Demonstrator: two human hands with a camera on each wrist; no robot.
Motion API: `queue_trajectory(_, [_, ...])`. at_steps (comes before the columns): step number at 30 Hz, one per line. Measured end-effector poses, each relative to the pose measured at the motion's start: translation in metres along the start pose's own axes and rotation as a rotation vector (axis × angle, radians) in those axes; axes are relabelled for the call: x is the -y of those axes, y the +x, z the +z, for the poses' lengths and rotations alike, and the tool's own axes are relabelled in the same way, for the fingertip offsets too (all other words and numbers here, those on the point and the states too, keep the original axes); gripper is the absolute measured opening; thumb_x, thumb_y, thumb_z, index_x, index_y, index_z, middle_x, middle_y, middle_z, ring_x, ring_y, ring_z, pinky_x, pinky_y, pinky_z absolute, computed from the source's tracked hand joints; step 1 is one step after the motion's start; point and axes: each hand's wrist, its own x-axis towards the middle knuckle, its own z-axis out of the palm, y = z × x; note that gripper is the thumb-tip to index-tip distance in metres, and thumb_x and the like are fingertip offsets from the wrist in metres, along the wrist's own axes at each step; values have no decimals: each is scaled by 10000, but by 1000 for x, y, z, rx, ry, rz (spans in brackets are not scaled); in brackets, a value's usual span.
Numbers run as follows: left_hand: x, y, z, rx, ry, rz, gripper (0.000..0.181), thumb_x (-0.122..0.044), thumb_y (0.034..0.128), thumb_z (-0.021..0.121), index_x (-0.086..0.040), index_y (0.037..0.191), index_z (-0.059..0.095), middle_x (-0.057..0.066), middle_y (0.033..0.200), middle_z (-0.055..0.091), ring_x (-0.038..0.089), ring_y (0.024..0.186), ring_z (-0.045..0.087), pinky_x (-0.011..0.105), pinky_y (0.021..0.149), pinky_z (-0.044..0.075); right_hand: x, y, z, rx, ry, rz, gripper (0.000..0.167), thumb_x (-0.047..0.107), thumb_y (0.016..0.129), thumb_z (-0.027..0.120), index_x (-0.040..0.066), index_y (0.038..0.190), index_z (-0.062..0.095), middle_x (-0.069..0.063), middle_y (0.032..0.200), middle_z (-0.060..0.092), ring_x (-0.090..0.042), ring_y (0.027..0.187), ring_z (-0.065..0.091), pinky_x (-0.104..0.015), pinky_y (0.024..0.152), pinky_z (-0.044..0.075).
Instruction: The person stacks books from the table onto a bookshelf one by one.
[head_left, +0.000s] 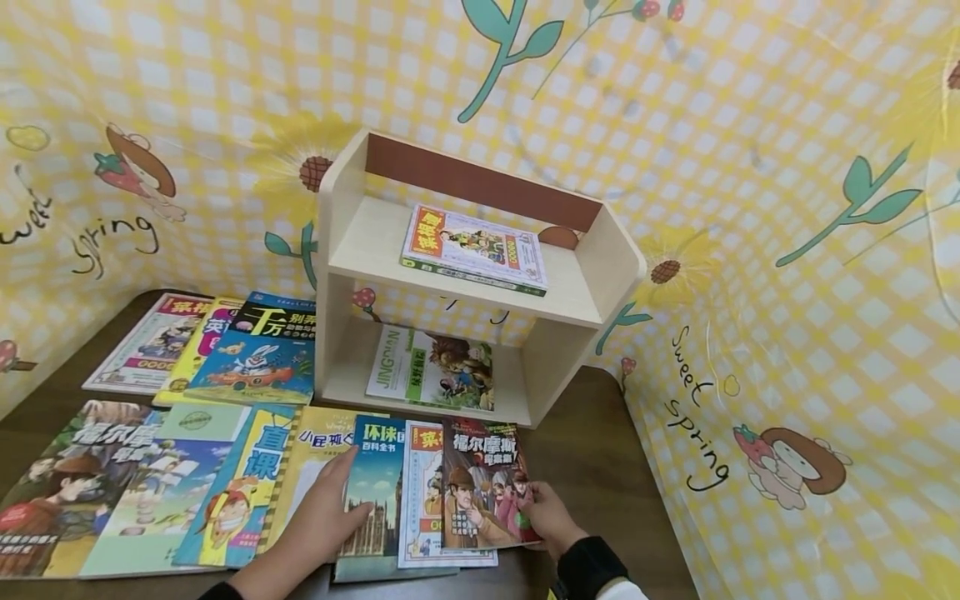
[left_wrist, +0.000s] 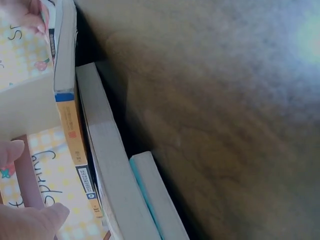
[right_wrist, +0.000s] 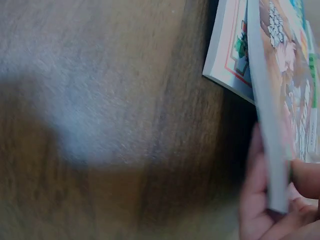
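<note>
My right hand [head_left: 551, 517] pinches the lower right edge of a dark comic-style book [head_left: 480, 492] with a detective on its cover. In the right wrist view the thumb [right_wrist: 305, 177] lies on the cover of that book [right_wrist: 265, 100] and the fingers are beneath. Under it is a white-bordered book [head_left: 416, 500], which overlaps a teal book [head_left: 367, 492] with a tower picture. My left hand [head_left: 326, 512] is over the teal book's left side, thumb extended across the cover; whether it touches is unclear. The left wrist view shows its thumb and finger apart.
A two-tier wooden shelf [head_left: 325, 250] stands behind, with books [head_left: 480, 246] flat on its upper board and a book [head_left: 435, 367] on the lower one. Several more books [head_left: 255, 358] overlap at left on the dark table [head_left: 607, 467]. Patterned cloth [head_left: 750, 250] surrounds the table.
</note>
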Motion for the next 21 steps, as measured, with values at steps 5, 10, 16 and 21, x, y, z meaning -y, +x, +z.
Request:
queue_trajectory(5, [3,3,0,42,-88,-39,866,-147,833,745,64,1493,225,334,1485,281,513,1312,340,568,965,443,6,-16,-4,0,79,96,366,112,1012,435,-20,1349,380,-201,1054,549,-232,781,574,-347,638,484])
queue_trajectory(10, [6,6,0,96,-245,-34,878,-108,825,756,79,1489,214,302,1496,296,467,1339,340,512,1015,416,4,-21,-9,40,149,103,420,159,1019,450,-20,1391,375,-69,948,611,-163,738,588,-306,622,477])
queue_trajectory(16, [6,13,-3,185,-337,-14,1020,-208,764,824,62,1505,176,309,1507,266,481,1349,306,535,1048,371,7,-24,-8,163,204,39,509,217,1007,497,-33,1432,366,-23,969,636,-134,753,609,-292,632,516])
queue_trajectory(21, [5,15,-6,261,-394,27,1101,-250,729,847,45,1518,137,330,1508,235,519,1331,304,509,1027,406,20,-22,-3,280,193,8,520,186,1003,506,-64,1437,366,-97,1076,632,-134,839,621,-292,706,536])
